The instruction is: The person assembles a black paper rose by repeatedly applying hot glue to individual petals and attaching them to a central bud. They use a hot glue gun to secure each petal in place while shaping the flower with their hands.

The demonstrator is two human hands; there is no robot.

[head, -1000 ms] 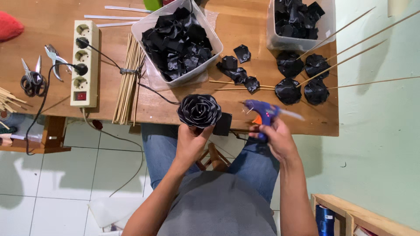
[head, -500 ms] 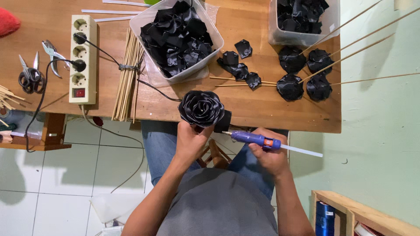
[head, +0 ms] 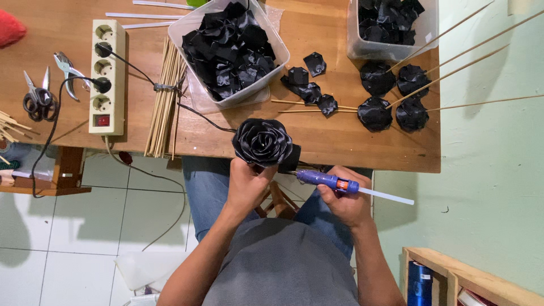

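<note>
Centre of frame, just below the near edge of the wooden surface (head: 351,141): left hand (head: 246,184) is closed around the underside of a black ribbon rose (head: 262,141), bloom facing up at the camera. Right hand (head: 343,201) is wrapped around a blue glue gun (head: 326,180), a white glue stick jutting out toward the right of frame.

Change over the last second: the gun was angled with its nozzle down and away at the right; now it lies nearly level, nozzle pointing left at the base of the rose. The rose has barely shifted. Reads as the gun being brought in for gluing beneath the bloom. Whether the nozzle touches is hard to tell, since petals hide the tip.

On the surface, upper centre: a clear tub (head: 266,73) of black ribbon pieces. Upper right: a second tub (head: 391,51) and four finished roses on sticks (head: 394,93). Left: a white power strip (head: 107,79), bundled skewers (head: 164,96), scissors (head: 35,96). Loose black petals (head: 309,85) lie between the tubs.
</note>
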